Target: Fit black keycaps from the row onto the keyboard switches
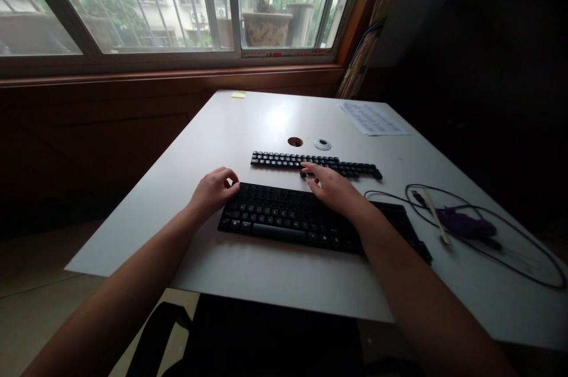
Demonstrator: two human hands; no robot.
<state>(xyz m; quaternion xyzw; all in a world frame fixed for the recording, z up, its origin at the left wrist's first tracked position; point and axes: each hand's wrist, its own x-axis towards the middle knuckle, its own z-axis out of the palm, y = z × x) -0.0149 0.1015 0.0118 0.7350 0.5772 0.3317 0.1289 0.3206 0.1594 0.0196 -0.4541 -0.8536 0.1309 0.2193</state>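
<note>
A black keyboard (279, 234) lies on the white table in front of me; its lower rows have keycaps, while the upper part looks dark and bare of them. My left hand (215, 189) is closed at the keyboard's far left corner, thumb and forefinger pinching its edge. Behind the keyboard, loose black keycaps (277, 159) are lined up in rows. My right hand (331, 187) reaches across the keyboard toward these rows, fingers stretched and apart, with the fingertips over or touching the nearer row. A single keycap (303, 174) sits just below those fingertips.
To the right lie a coiled dark cable (470, 186), a purple cloth-like item (465, 223) and a thin pale stick (435, 216). Printed paper (375, 119) is at the back right. A cable hole (295, 142) and its round cover (322, 145) are behind the keycaps.
</note>
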